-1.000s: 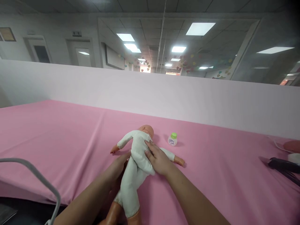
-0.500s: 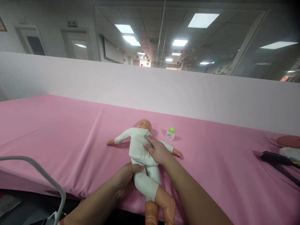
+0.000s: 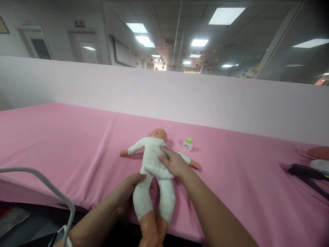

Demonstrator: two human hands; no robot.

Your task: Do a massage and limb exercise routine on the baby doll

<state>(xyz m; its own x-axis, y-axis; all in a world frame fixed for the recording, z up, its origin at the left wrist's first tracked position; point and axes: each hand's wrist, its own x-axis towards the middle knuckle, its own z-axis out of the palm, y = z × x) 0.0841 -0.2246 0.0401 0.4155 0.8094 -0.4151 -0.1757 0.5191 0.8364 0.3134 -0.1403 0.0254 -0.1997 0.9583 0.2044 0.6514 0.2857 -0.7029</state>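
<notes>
A baby doll (image 3: 153, 161) in a white cloth body lies face down on the pink sheet (image 3: 77, 144), head away from me, arms spread. My right hand (image 3: 174, 162) rests flat on its back, fingers stretched out. My left hand (image 3: 128, 192) curls round the doll's left thigh near the sheet's front edge. The doll's bare feet hang over that edge. A small white bottle with a green cap (image 3: 187, 144) stands just right of the doll's head.
A pale partition (image 3: 180, 99) runs along the far side of the sheet. At the far right lie a black object (image 3: 305, 173) and a pink and white object (image 3: 318, 154). A grey curved bar (image 3: 46, 188) crosses the lower left corner.
The doll's legs have swung from the right back to the left and now lie straighter. My left hand moved with the thigh. My right hand stayed on the back.
</notes>
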